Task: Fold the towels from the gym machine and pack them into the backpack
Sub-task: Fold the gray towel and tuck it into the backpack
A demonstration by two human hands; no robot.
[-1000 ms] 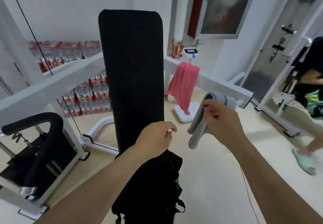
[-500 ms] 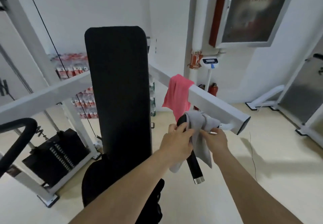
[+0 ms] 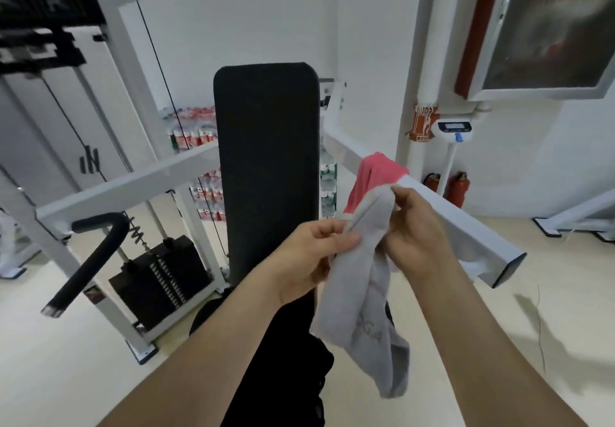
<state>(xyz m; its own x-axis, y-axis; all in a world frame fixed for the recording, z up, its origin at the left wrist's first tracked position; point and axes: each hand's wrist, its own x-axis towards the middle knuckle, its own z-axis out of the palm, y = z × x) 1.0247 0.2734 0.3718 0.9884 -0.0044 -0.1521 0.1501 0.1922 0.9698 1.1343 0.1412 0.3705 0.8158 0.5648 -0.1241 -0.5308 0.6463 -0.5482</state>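
Note:
A grey towel (image 3: 361, 313) hangs bunched between both hands in front of me, its lower end dangling free. My left hand (image 3: 311, 256) pinches its upper left edge; my right hand (image 3: 416, 236) grips its top just to the right. A pink towel (image 3: 372, 180) is draped over the white arm (image 3: 472, 236) of the gym machine, right behind my hands. The black backpack (image 3: 299, 376) lies low on the bench, mostly hidden by my left forearm.
The tall black backrest pad (image 3: 266, 166) stands upright ahead. A black padded handle (image 3: 90, 256) and weight stack (image 3: 159, 280) sit left. Two fire extinguishers (image 3: 459, 186) and a scale (image 3: 454, 130) stand by the right wall. Pale floor opens to the right.
The grey towel has come off the machine's arm and black handle, and now hangs free between both hands. My view has tilted up and closer.

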